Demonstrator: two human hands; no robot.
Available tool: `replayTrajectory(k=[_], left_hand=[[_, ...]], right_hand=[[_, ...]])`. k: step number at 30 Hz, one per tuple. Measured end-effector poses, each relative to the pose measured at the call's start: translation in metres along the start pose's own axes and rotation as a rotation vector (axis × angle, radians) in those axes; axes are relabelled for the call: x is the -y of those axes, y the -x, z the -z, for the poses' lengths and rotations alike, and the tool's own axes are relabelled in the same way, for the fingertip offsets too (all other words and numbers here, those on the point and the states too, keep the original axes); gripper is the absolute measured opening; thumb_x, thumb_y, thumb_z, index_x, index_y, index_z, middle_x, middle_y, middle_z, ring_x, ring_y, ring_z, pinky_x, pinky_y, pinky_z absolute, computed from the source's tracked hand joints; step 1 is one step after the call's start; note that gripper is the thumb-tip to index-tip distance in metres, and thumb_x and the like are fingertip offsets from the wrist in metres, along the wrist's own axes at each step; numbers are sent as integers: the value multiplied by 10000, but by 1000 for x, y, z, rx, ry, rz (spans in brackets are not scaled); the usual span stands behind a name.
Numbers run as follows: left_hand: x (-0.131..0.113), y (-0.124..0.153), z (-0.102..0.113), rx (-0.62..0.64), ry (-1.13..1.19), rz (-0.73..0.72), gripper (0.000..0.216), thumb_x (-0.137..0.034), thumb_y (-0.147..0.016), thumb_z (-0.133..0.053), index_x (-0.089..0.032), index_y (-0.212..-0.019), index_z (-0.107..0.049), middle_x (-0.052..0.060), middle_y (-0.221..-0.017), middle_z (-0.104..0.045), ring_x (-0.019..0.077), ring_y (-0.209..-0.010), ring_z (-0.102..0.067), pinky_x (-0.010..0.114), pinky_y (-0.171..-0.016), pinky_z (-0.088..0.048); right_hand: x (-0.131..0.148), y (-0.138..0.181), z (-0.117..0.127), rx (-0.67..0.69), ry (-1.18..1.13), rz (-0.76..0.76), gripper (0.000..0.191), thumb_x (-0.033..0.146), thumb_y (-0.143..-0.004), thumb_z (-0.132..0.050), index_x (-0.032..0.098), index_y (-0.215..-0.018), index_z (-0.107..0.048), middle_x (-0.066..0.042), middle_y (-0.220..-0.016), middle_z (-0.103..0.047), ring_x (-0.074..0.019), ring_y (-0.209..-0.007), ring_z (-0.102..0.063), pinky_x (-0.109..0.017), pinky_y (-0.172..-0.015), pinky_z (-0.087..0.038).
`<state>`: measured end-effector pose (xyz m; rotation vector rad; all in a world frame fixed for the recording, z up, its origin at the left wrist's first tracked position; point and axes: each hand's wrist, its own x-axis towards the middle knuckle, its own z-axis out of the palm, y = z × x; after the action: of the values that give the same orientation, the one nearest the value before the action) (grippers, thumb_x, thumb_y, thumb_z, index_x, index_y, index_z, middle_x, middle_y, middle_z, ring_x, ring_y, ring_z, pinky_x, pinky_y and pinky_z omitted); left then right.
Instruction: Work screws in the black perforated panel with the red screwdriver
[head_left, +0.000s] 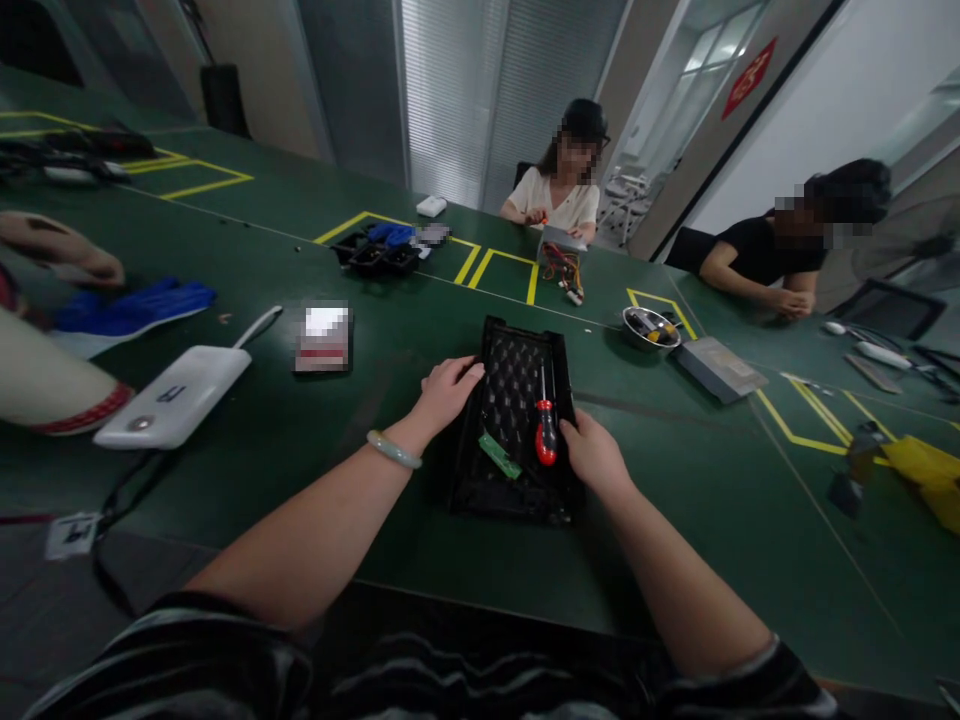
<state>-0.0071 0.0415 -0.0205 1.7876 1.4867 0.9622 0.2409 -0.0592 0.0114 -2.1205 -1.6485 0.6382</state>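
Note:
A black tray (508,385) with a diamond-patterned bottom lies on the green table in front of me. My left hand (450,392) grips its left wall, thumb at the upper edge. On the opposite side, my right hand (598,455) holds the right wall near the lower corner. Inside the tray rests a red and black screwdriver (547,432), its shaft pointing away from me. To its left lies a small green circuit board (499,456), tilted across the bottom. The fingers under the tray's sides are partly hidden.
Left of me are a white power bank (178,398), a blurred blue glove (139,305) and a co-worker's sleeve (52,375). Farther off stand a black divided tray (375,258), a metal bowl (651,342) of parts and a grey box (720,368). Two people sit across the table.

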Motion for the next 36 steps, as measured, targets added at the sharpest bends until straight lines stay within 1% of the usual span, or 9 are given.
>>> replayTrajectory(k=[9, 17, 23, 26, 28, 30, 32, 34, 36], left_hand=[[0, 0, 0, 48, -75, 7, 488, -546, -997, -455, -262, -1345, -644, 83, -1417, -628, 316, -1371, -515, 564, -1182, -313], [6, 0, -4, 25, -59, -31, 512, -441, -938, -594, -224, -1402, -578, 98, -1397, -626, 260, -1216, -626, 472, -1100, -444], [3, 2, -6, 28, -58, -28, 553, -432, -903, -641, -207, -1404, -573, 104, -1403, -621, 265, -1171, -642, 470, -1066, -472], [2, 3, -6, 38, -64, -27, 572, -448, -899, -647, -216, -1415, -563, 110, -1396, -623, 269, -1174, -637, 477, -1070, -463], [2, 2, -7, 43, -66, -27, 577, -459, -903, -642, -214, -1419, -559, 110, -1380, -630, 264, -1165, -639, 480, -1080, -453], [3, 1, -7, 44, -68, -28, 566, -462, -910, -632, -218, -1416, -561, 105, -1371, -636, 259, -1159, -640, 477, -1088, -445], [3, 1, -7, 41, -71, -28, 541, -458, -916, -623, -232, -1405, -570, 96, -1369, -641, 257, -1156, -641, 475, -1093, -437], [1, 2, -7, 38, -76, -28, 518, -448, -918, -620, -243, -1392, -580, 84, -1369, -644, 256, -1158, -641, 473, -1097, -429], [-1, 3, -7, 33, -80, -26, 498, -434, -919, -617, -250, -1381, -586, 73, -1364, -647, 253, -1161, -639, 471, -1099, -423]], right_hand=[[-2, -1, -5, 30, 55, 4, 376, 451, -1065, -461, 164, -1261, -605, -81, -1108, -675, -211, -1012, -661, -448, -963, -540], [2, 0, -2, 40, 142, 32, 365, 316, -1044, -331, 211, -1281, -588, -105, -1083, -718, -284, -1003, -682, -362, -830, -499], [-3, 6, 1, 57, 211, 61, 373, 305, -1035, -317, 165, -1232, -601, -137, -999, -712, -307, -882, -687, -389, -771, -496], [-5, 12, 2, 42, 237, 67, 422, 316, -1043, -310, 148, -1313, -588, -142, -986, -705, -312, -859, -680, -424, -782, -515], [-3, 18, 4, -30, 257, 60, 503, 354, -1051, -324, 128, -1478, -467, -172, -1126, -673, -332, -967, -664, -474, -869, -520], [2, 25, 5, -196, 290, 137, 612, 409, -1051, -380, 112, -1583, -316, -201, -1282, -591, -348, -1115, -606, -512, -975, -492], [11, 33, 4, -332, 322, 331, 631, 427, -1043, -448, 124, -1584, -333, -186, -1298, -566, -333, -1159, -563, -501, -1014, -477], [21, 42, 0, -297, 347, 547, 523, 412, -1039, -498, 174, -1504, -486, -137, -1210, -611, -294, -1084, -573, -461, -967, -500], [30, 51, -8, -133, 385, 643, 455, 438, -1017, -563, 202, -1406, -597, -105, -1141, -641, -274, -1015, -581, -445, -906, -515]])
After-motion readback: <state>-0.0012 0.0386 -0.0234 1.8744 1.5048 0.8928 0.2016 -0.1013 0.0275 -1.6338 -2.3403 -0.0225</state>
